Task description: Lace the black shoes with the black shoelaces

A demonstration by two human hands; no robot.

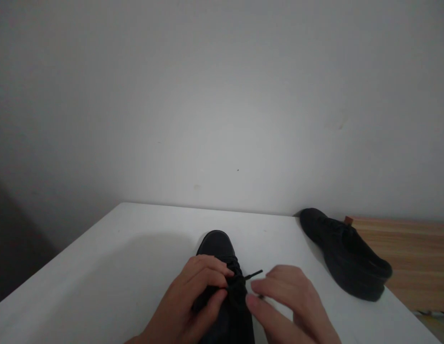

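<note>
A black lace-up shoe (215, 243) rests on the white table with its toe pointing away from me. Across its left side lies my left hand (195, 294), thumb and fingers pinched on the black shoelace (236, 286) at the tongue. My right hand (293, 303) is at the right side of the laces, its thumb and index finger close together with a bit of dark lace between them. One lace tip (255, 274) sticks out to the right between the two hands. My hands cover much of the shoe's middle.
A second black shoe (345, 258) lies at the table's right edge, near the wall. The white tabletop (110, 272) meets a pale wall (222, 119) at the back. Beyond the right edge is a wood-grain panel (418, 263).
</note>
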